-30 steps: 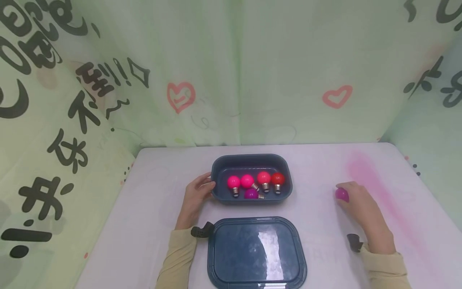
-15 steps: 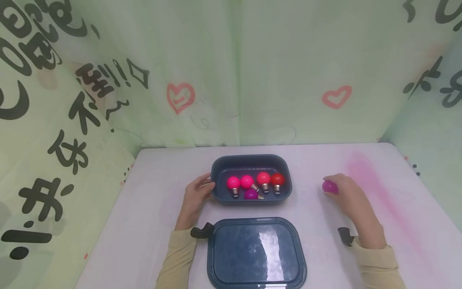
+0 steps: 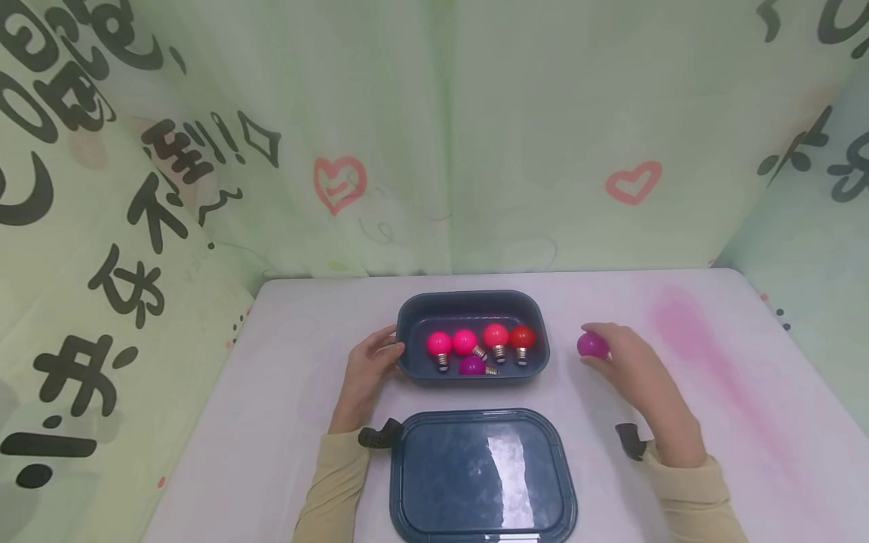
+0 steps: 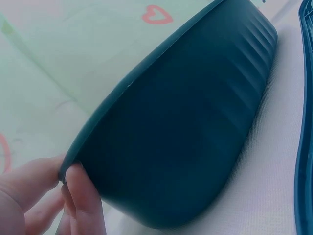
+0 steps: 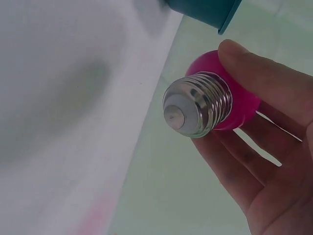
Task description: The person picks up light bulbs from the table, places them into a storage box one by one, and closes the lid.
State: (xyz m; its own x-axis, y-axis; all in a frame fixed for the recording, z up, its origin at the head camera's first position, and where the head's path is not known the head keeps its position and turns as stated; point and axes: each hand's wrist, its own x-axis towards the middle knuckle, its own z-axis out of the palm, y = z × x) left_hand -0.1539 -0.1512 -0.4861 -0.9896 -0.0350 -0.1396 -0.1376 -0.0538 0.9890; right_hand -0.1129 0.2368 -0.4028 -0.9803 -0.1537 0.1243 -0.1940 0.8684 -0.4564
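A purple light bulb (image 3: 593, 345) is gripped by my right hand (image 3: 634, 369), to the right of the box. In the right wrist view, thumb and fingers hold the bulb's round globe, and its silver screw base (image 5: 198, 104) points out of the hand. My left hand (image 3: 366, 373) holds the left end of a dark blue plastic box (image 3: 468, 300); the left wrist view has its fingers (image 4: 84, 198) at the rim. Inside the box lie several bulbs: pink ones (image 3: 439, 344), a red one (image 3: 522, 336) and a purple one (image 3: 472, 366) against the near wall.
A dark blue lid (image 3: 475, 475) lies flat on the white table (image 3: 285, 332), in front of the box and between the forearms. A pink stain (image 3: 686, 324) marks the table's right side. Green printed cloth (image 3: 516, 151) hangs behind and at both sides.
My right hand has moved left with the purple bulb, bringing it nearer the box. The left hand, box and lid look the same as before.
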